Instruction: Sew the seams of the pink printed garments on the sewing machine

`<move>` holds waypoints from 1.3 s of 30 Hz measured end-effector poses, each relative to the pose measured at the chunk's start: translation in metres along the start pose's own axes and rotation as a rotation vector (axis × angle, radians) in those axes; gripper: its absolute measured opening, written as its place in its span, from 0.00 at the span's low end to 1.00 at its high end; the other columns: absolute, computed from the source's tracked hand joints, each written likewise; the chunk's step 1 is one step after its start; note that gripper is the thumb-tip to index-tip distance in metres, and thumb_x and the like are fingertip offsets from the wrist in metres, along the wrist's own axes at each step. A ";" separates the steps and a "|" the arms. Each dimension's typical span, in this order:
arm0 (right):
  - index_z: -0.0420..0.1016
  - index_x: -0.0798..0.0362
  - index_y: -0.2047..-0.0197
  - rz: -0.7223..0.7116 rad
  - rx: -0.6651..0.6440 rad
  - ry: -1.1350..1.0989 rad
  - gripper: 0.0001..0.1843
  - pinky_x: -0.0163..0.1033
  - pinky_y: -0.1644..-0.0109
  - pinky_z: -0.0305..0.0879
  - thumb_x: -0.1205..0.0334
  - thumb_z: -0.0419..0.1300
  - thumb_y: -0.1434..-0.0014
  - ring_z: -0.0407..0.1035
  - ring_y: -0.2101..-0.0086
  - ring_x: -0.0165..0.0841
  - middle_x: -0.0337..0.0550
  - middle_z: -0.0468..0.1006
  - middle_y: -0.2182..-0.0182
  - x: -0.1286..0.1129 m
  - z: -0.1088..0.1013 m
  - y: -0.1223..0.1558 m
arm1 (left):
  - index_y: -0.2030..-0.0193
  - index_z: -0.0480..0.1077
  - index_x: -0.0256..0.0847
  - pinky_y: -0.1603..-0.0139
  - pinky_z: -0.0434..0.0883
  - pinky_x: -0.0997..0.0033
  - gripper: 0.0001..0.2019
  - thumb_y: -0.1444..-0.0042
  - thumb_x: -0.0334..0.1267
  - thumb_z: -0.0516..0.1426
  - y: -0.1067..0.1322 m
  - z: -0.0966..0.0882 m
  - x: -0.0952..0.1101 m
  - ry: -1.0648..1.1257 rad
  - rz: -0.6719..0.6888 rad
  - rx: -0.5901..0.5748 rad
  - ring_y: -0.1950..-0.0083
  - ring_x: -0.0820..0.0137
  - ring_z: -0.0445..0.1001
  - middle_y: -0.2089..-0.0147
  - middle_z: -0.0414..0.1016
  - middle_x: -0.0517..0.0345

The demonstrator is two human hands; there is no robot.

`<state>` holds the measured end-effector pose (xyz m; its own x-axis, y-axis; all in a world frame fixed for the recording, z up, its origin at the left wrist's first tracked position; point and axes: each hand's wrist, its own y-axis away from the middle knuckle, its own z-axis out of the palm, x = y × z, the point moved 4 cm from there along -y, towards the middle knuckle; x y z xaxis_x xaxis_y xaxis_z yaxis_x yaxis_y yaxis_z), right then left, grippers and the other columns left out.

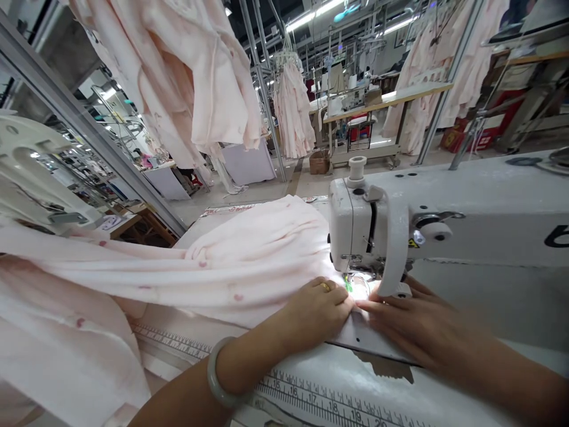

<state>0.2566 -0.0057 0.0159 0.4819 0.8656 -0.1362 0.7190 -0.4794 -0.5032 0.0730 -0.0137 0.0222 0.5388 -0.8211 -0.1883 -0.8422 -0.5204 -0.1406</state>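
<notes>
Pale pink fabric (262, 255) with small darker motifs lies across the sewing machine bed, its right end by the lit needle area (349, 283). My left hand (317, 311), with a ring and a pale bangle on the wrist, is closed on the fabric's edge just in front of the needle. To the right, my right hand (422, 323) lies with fingers stretched out, slightly blurred. Its fingertips reach the fabric edge beside my left fingers, and some fingers pass behind the machine's white guard (393, 243). The white sewing machine (489, 207) stands over this spot.
A printed measuring scale (311, 397) runs along the table's front edge. More pink fabric (57, 338) hangs at the left. Pink garments (178, 65) hang from above. Another white machine part (31, 160) stands at far left, and a metal rail (89, 112) slants past it.
</notes>
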 end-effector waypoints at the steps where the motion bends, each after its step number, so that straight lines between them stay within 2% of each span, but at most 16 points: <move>1: 0.75 0.40 0.42 -0.033 -0.025 0.000 0.17 0.46 0.47 0.65 0.60 0.49 0.25 0.77 0.64 0.34 0.34 0.84 0.60 -0.002 0.001 0.000 | 0.51 0.74 0.31 0.47 0.72 0.63 0.08 0.32 0.28 0.55 0.000 0.000 0.000 -0.004 -0.001 -0.001 0.55 0.62 0.74 0.60 0.75 0.52; 3: 0.75 0.43 0.44 -0.063 -0.060 0.011 0.17 0.48 0.44 0.63 0.63 0.47 0.24 0.77 0.63 0.34 0.35 0.83 0.59 -0.005 0.004 -0.001 | 0.52 0.74 0.31 0.47 0.72 0.63 0.08 0.31 0.28 0.54 0.000 0.001 0.001 -0.010 -0.005 0.008 0.55 0.63 0.74 0.60 0.74 0.51; 7: 0.77 0.44 0.48 -0.041 -0.050 0.031 0.17 0.49 0.41 0.61 0.64 0.47 0.25 0.77 0.63 0.35 0.37 0.84 0.58 -0.006 0.004 -0.003 | 0.52 0.73 0.32 0.46 0.71 0.61 0.10 0.31 0.28 0.51 0.004 0.003 0.001 0.000 -0.036 0.072 0.55 0.63 0.74 0.59 0.75 0.51; 12: 0.77 0.44 0.49 -0.026 -0.042 0.057 0.21 0.50 0.44 0.61 0.62 0.42 0.23 0.76 0.63 0.36 0.38 0.84 0.60 -0.011 -0.002 -0.005 | 0.51 0.73 0.32 0.46 0.71 0.63 0.11 0.30 0.27 0.49 0.009 0.006 0.001 0.019 -0.033 0.102 0.54 0.64 0.75 0.57 0.78 0.51; 17: 0.77 0.42 0.47 0.037 -0.063 0.111 0.21 0.51 0.47 0.62 0.58 0.42 0.23 0.75 0.63 0.39 0.41 0.83 0.64 -0.007 0.003 -0.003 | 0.49 0.73 0.32 0.40 0.69 0.61 0.11 0.30 0.28 0.50 0.006 0.007 -0.004 -0.023 -0.063 0.041 0.47 0.63 0.76 0.52 0.79 0.48; 23: 0.74 0.43 0.39 0.092 -0.075 0.152 0.20 0.58 0.43 0.62 0.49 0.50 0.26 0.75 0.61 0.43 0.43 0.82 0.63 0.008 0.015 0.007 | 0.41 0.69 0.27 0.32 0.64 0.58 0.18 0.35 0.25 0.50 0.003 0.011 -0.010 -0.055 -0.132 -0.061 0.36 0.59 0.71 0.40 0.74 0.39; 27: 0.74 0.44 0.40 0.106 -0.121 0.139 0.19 0.58 0.45 0.65 0.49 0.53 0.28 0.75 0.60 0.44 0.44 0.82 0.62 0.013 0.017 0.008 | 0.37 0.65 0.28 0.31 0.63 0.56 0.21 0.37 0.26 0.50 0.002 0.012 -0.011 -0.010 -0.176 -0.090 0.34 0.58 0.70 0.39 0.73 0.40; 31: 0.75 0.44 0.42 0.110 -0.140 0.128 0.18 0.57 0.47 0.68 0.48 0.52 0.27 0.76 0.61 0.43 0.45 0.82 0.58 0.016 0.017 0.007 | 0.37 0.65 0.28 0.29 0.62 0.56 0.21 0.37 0.25 0.49 0.001 0.009 -0.012 0.062 -0.199 -0.105 0.34 0.59 0.69 0.37 0.72 0.41; 39: 0.79 0.46 0.45 0.080 -0.141 0.195 0.20 0.59 0.46 0.70 0.45 0.54 0.28 0.78 0.60 0.46 0.47 0.84 0.61 0.020 0.020 0.008 | 0.36 0.64 0.30 0.29 0.61 0.54 0.21 0.37 0.25 0.51 0.002 0.007 -0.015 0.127 -0.203 -0.083 0.33 0.59 0.68 0.37 0.72 0.41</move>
<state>0.2616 0.0104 -0.0073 0.6181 0.7861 0.0032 0.7306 -0.5729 -0.3716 0.0634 -0.0010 0.0174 0.6946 -0.7183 -0.0401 -0.7187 -0.6904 -0.0823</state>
